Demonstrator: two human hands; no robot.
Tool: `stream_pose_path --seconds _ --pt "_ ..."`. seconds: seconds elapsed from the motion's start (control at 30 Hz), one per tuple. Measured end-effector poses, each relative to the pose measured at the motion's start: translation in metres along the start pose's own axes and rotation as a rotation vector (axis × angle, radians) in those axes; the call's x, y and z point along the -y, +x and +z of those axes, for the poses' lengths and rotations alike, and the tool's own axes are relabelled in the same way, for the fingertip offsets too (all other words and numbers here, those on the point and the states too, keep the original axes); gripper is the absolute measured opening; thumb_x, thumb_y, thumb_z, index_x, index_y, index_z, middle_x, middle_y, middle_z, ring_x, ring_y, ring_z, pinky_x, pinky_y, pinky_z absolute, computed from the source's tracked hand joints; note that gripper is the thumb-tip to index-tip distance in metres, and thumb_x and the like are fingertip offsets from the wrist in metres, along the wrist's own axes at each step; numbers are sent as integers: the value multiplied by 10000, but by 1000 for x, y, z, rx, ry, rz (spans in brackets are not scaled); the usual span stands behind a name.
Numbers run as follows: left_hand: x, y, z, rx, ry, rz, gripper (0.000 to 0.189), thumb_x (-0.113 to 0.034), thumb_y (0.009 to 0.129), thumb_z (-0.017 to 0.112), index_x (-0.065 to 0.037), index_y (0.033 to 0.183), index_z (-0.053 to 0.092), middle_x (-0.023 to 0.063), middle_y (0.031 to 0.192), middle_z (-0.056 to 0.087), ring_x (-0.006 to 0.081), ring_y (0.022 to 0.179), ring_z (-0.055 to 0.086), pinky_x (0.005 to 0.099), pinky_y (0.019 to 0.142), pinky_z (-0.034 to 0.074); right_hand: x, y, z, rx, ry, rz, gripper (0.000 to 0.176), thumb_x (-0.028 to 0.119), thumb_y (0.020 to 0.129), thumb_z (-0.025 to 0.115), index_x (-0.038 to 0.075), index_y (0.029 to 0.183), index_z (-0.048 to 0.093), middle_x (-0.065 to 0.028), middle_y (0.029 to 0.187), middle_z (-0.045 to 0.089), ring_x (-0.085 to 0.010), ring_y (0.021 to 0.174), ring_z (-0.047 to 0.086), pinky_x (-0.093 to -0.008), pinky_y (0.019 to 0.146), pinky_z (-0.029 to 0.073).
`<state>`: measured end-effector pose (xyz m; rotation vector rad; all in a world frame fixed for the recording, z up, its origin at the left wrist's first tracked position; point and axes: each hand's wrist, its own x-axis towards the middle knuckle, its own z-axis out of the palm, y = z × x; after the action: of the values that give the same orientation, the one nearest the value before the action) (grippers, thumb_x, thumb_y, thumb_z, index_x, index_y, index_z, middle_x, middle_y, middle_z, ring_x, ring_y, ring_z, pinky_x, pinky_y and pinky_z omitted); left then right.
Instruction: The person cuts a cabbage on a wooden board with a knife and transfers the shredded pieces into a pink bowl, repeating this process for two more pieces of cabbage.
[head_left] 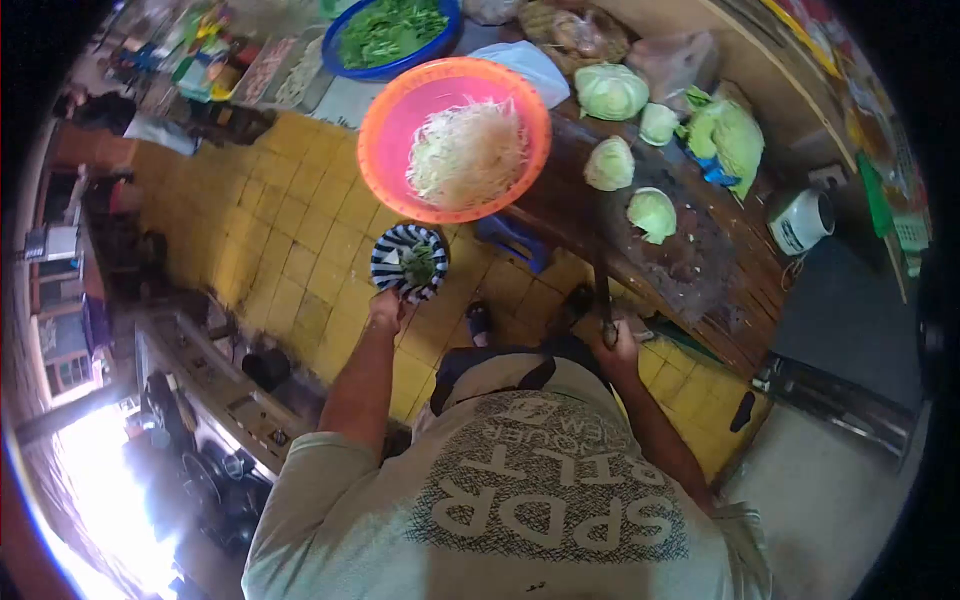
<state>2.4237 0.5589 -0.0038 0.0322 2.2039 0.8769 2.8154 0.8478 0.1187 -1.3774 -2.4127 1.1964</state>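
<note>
My left hand (388,308) is closed on the near rim of a black-and-white striped bowl (379,262), held out over the floor. Green leaves (418,264) and something pale lie inside it. Down by the table's front edge, my right hand (618,348) is wrapped round the handle of a knife (602,290), whose dark blade points away from me. Beyond the bowl stands a pink basin (385,130) with an orange rim, heaped with finely shredded cabbage (465,152). Cut cabbage pieces (652,215) are spread over the wooden table (745,300).
A blue basin (332,62) of leafy greens is behind the pink one. Larger cabbage pieces (612,92) and plastic bags (680,65) line the table's back. A white container (803,222) stands at right. A blue stool (512,243) is partly under the table. Counters (215,375) run along the left.
</note>
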Motion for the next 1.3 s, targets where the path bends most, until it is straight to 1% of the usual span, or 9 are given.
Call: stream_pose_path --seconds 0.03,0.13,0.2,0.23,0.47,0.57,0.83,0.93,1.3 --pt "-26 -12 2 -54 -481 -368 213 -152 943 454 -64 1090 580 51 796 581 150 612 505 307 441 391 -17 -2 -4 -9 66 76 314 188 814 713 29 1007 523 -137 841 608 -262 759 612 -380 720 486" --pt "-56 -35 50 -7 -483 -237 196 -97 914 490 -68 1062 614 34 795 605 158 667 565 290 497 454 -22 -10 -43 -123 122 258 297 241 856 688 34 979 514 -146 815 603 -209 746 613 -370 689 486" --pt "-36 -1 91 421 -227 53 172 -28 880 539 -68 1011 644 21 849 638 183 759 615 297 606 510 -42 -8 -59 -333 157 208 298 255 862 679 40 991 519 -170 816 614 -219 758 634 -366 676 490" --pt "-67 -13 119 412 -151 265 180 -13 876 547 -65 1011 654 43 867 652 190 780 627 299 661 514 -54 -4 -65 -323 206 303 368 301 868 647 30 1089 533 -208 879 635 -373 855 645 -448 758 494" --pt "-377 -132 263 323 488 1503 516 7 738 614 -112 1240 611 239 1339 496 409 1222 478 423 1023 413 -102 44 -107 -244 119 291 504 332 939 512 -27 1280 416 -336 1165 543 -496 1051 560 -539 891 454" --pt "-423 -109 306 654 828 1277 679 -101 673 709 -146 1327 534 233 1360 471 417 1299 394 446 1070 370 -107 59 -112 -299 132 259 476 286 940 507 -47 1266 408 -294 1028 614 -473 930 614 -511 810 491" --pt "-435 -183 363 405 1233 1368 715 -241 708 783 -162 1348 475 272 1314 487 415 1207 499 470 1063 360 -118 70 -142 -127 36 403 512 266 947 456 -104 1285 349 -327 903 631 -494 845 632 -548 774 516" --pt "-455 -178 380 721 1344 1089 699 -242 709 783 -171 1332 473 240 1318 487 399 1221 498 496 1074 339 -115 72 -150 14 29 434 497 252 945 447 -101 1283 357 -335 920 625 -483 855 635 -554 771 513" --pt "-475 -176 402 743 1701 1224 831 -307 656 840 -194 1368 427 221 1346 472 352 1200 544 481 1049 400 -85 108 -142 80 255 376 371 156 917 463 -93 1176 371 -360 921 598 -478 893 623 -562 792 490"
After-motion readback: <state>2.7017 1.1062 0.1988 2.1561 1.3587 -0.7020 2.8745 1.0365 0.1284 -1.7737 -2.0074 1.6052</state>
